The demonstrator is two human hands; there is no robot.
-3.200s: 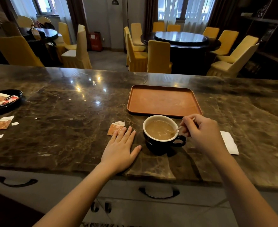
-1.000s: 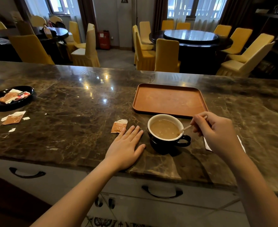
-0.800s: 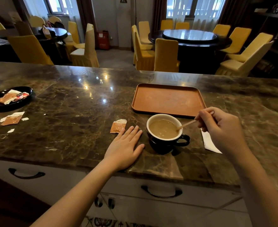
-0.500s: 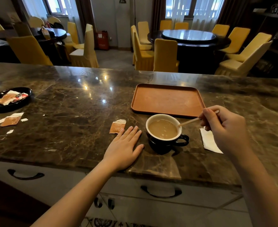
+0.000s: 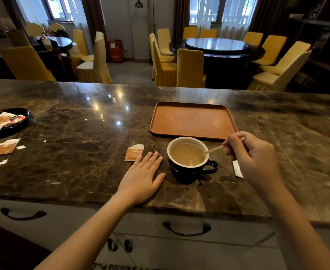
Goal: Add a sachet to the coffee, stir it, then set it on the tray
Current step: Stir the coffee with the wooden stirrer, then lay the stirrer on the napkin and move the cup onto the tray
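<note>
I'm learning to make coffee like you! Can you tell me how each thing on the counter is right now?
Coffee cup: full, upright, on the counter, not on the tray.
Stir stick: tip in the coffee.
Right hand: pinching the stick.
Left hand: flat, open, beside the cup.
Sachet: torn open.
Tray: nothing on it.
Black dish: holding packets.

Countertop (image 5: pixel 78 152): polished brown marble, glossy, reflecting lights. Tray (image 5: pixel 191 119): matt, smooth, terracotta-coloured. Cup (image 5: pixel 189 170): glazed ceramic, black outside, white inside. Stirrer (image 5: pixel 215 149): pale wood. Torn sachet (image 5: pixel 134 152): paper. Drawer handles (image 5: pixel 186 228): dark metal
</note>
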